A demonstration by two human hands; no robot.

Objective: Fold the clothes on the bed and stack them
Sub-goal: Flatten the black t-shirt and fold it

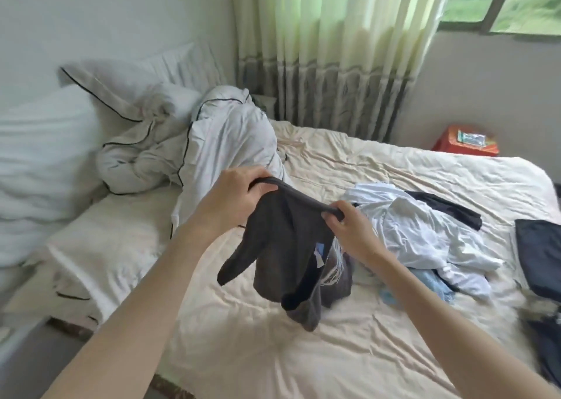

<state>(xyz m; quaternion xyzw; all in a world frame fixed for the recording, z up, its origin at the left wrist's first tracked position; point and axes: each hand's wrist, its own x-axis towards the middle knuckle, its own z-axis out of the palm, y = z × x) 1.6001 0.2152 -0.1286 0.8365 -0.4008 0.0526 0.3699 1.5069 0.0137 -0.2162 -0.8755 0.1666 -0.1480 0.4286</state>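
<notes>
Two hands, my left hand (pixel 239 192) and right hand (pixel 343 221), pinch the dark shirt (pixel 285 246) up over the bed (pixel 334 353) so it hangs straight for folding.

**Bedding, curtain and a red box around the bed**

A white pillow (pixel 39 152) lies at the far left against the pale wall (pixel 106 13). Beside it, a white duvet (pixel 194 137) edged with dark piping is bunched into a heap near the head of the mattress. Behind the heap hangs a pleated pale green curtain (pixel 331 34) with a grey patterned lower band. At the upper right, a dark-framed window (pixel 498 0) shows greenery outside. A red box (pixel 467 142) stands beyond the far edge of the mattress, below the window.
</notes>
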